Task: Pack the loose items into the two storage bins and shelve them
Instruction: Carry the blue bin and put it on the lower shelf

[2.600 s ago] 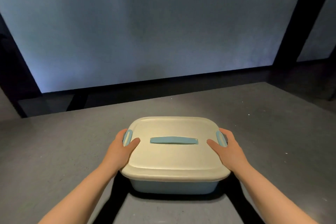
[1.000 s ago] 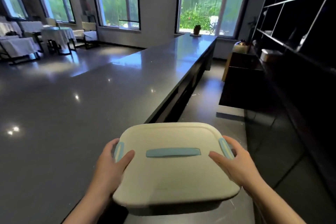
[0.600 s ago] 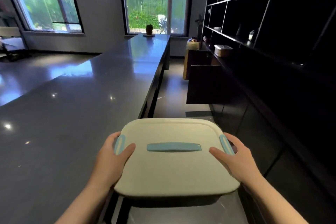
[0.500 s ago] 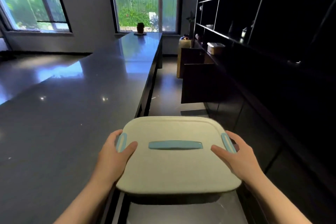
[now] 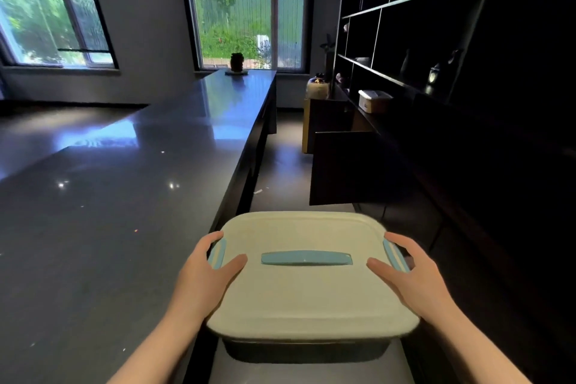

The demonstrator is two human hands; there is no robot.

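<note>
Bin in hand: storage bin (image 5: 308, 296), lid closed, carried near centre above the aisle floor, clear of any surface.
Left hand (image 5: 202, 277): fingers curled round the bin's left side, thumb laid on the lid beside the blue latch.
Right hand (image 5: 414, 277): fingers wrapped round the right side, thumb laid on the lid.
Counter (image 5: 109, 196): left, nothing loose seen on it.
Second bin (image 5: 374, 100): already set on the far right shelving (image 5: 436, 40).
Progress: packing judged done; this bin remains to be shelved.

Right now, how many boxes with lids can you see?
2. One storage bin is carried between the left hand and right hand. Another lidded box sits on the dark shelf. Darkness may hide more.
</note>
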